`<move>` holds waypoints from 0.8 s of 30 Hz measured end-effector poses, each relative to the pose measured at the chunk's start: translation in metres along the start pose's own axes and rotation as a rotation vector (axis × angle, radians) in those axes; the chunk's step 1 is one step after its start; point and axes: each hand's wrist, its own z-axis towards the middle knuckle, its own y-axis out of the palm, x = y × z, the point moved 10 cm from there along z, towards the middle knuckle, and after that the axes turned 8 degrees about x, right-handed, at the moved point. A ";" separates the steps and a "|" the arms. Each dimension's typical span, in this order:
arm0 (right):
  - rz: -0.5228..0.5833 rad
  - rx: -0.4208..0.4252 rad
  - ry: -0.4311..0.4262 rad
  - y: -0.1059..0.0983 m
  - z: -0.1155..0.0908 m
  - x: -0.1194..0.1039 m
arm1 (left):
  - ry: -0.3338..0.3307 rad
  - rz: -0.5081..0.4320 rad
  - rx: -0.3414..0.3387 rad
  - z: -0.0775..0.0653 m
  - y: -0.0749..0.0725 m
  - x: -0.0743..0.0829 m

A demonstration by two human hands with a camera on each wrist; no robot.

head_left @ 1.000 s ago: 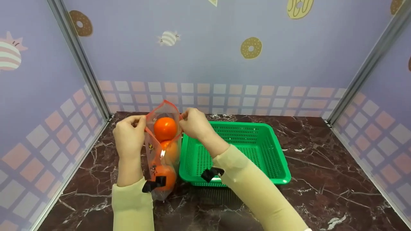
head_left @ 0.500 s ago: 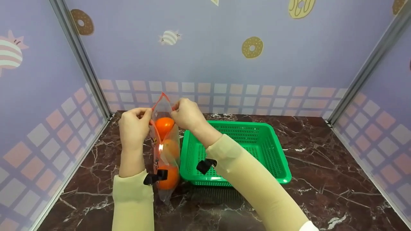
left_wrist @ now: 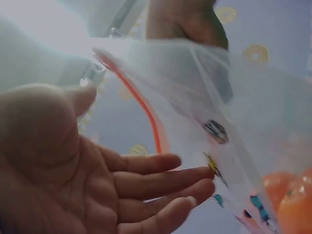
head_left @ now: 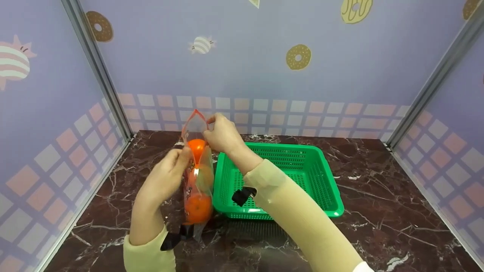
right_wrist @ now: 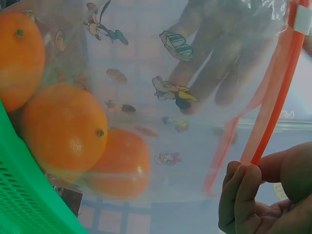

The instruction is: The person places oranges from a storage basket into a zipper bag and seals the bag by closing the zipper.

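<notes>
A clear zip bag (head_left: 196, 126) with cartoon prints and a red zip edge (right_wrist: 268, 114) stands upright to the left of the basket, its mouth apart. Three oranges (right_wrist: 66, 131) sit inside it, stacked in a column in the head view. My right hand (head_left: 225, 136) pinches the zip edge at the right side of the mouth. On the left, my left hand (head_left: 164, 177) is beside the bag; in the left wrist view its fingers (left_wrist: 156, 183) are extended along the bag's outer side and grip nothing. A white zip slider (right_wrist: 302, 20) shows at one end of the edge.
A green plastic basket (head_left: 334, 196) stands right of the bag, with my right forearm across it. The dark marbled tabletop (head_left: 382, 189) is bounded by patterned walls (head_left: 242, 68) at the back and both sides.
My left hand has let go of the bag's left edge and dropped lower, toward me. The bag has shifted slightly up and its mouth has narrowed; my right hand still pinches it.
</notes>
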 end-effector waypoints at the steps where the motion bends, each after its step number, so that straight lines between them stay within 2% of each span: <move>1: 0.011 0.002 0.004 0.000 0.000 0.000 | 0.019 0.018 -0.032 -0.004 0.004 0.003; 6: 0.027 0.008 0.009 -0.001 0.001 0.002 | 0.070 0.083 -0.176 -0.017 0.023 0.012; 9: 0.051 0.010 0.014 -0.001 0.003 0.003 | 0.096 0.107 -0.149 -0.021 0.025 0.018; 11: 0.088 0.009 0.017 -0.001 0.003 0.005 | 0.119 0.117 -0.075 -0.021 0.022 0.022; 14: 0.170 0.008 0.018 -0.003 0.005 0.008 | 0.122 0.090 0.095 -0.017 0.009 0.024; 20: 0.322 0.015 0.037 -0.009 0.016 0.030 | 0.062 -0.109 0.422 -0.005 -0.024 0.002; 22: 0.314 0.015 0.041 -0.011 0.022 0.040 | 0.052 -0.188 0.505 -0.003 -0.035 -0.007; 24: 0.298 0.001 0.047 -0.011 0.027 0.051 | 0.053 -0.241 0.553 0.000 -0.044 -0.012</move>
